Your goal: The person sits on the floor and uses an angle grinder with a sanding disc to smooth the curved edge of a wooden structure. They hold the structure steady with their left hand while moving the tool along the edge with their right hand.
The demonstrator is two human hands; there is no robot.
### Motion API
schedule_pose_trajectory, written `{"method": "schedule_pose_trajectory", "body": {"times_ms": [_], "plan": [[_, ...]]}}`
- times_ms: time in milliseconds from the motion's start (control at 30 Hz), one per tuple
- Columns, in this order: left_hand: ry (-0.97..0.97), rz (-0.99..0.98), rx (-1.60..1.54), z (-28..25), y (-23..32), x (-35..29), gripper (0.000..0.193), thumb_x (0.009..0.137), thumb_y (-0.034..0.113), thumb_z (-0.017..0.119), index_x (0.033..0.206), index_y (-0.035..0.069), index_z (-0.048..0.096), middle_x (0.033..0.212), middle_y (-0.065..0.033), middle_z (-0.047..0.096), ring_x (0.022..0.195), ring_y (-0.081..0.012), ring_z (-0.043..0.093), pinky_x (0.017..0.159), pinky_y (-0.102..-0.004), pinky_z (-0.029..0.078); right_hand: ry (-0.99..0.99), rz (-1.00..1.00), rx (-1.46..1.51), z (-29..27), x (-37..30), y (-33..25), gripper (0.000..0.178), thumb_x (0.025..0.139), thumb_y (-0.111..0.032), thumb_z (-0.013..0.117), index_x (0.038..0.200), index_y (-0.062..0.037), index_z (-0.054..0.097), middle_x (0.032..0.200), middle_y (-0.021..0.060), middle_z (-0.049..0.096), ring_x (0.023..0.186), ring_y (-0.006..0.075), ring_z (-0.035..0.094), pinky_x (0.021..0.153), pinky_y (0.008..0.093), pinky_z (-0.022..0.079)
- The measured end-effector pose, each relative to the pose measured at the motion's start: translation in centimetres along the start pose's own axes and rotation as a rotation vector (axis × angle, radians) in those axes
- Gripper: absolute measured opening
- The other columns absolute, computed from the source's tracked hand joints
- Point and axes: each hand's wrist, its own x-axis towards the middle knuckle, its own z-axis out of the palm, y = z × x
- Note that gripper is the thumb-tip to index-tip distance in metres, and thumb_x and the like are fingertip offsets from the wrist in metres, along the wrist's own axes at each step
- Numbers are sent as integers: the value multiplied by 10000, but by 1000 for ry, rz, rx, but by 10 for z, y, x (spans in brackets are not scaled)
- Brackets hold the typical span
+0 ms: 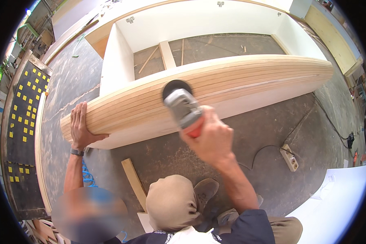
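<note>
My right hand (214,137) is wrapped around the orange-red rear of an angle grinder (185,107) with a grey head. Its dark round disc (176,90), smeared by motion, is at the slatted wooden face of a long curved panel (248,79); whether it touches cannot be made out. My left hand (82,128), with a dark band at the wrist, lies flat on the left end of that panel. Its fingers are stretched out and its thumb points right. The panel forms the near side of a white open cabinet frame (191,24).
A power strip (289,157) with a black cord lies on the concrete floor to the right. A wooden strip (134,183) and a blue coiled hose (88,175) lie nearer me. At left stands a black board (24,118) with yellow squares; a white sheet (333,203) lies lower right.
</note>
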Motion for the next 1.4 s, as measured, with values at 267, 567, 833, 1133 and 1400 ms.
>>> {"method": "schedule_pose_trajectory", "body": {"times_ms": [267,567,833,1133,1400], "plan": [[1,1,-10,2,-2,-1,1414,469,594,1017,1600,-24,436,1541,-263,552,1456,-456,510,1272,-605,326,190,317,76,-70,12,89,789,895,-585,807,1273,64,564,855,238,762,860,442,790,766,528,629],[14,6,-19,1,2,3,1416,467,619,1014,1597,-17,445,1511,-257,584,1446,-445,525,1270,-591,344,-87,-67,-67,1,5,-12,721,861,-456,859,1306,29,562,975,202,725,825,354,780,676,469,628],[5,-5,-22,1,2,-1,1417,450,598,1026,1590,-19,454,1524,-254,577,1439,-449,531,1259,-583,359,-237,-140,-96,23,29,-70,774,847,-456,880,1324,52,543,1041,213,690,847,348,778,672,449,640],[23,9,-6,0,4,2,1417,459,629,1013,1588,-25,457,1514,-258,585,1424,-450,544,1252,-590,367,5,282,-4,-77,23,53,704,891,-537,822,1187,50,572,840,240,755,864,426,792,765,525,624],[15,0,-12,1,4,2,1421,466,649,1008,1587,-28,459,1510,-261,587,1431,-449,540,1252,-594,366,-197,18,-85,-10,19,-27,741,860,-481,862,1270,47,541,983,242,732,868,409,785,728,480,635]]}}
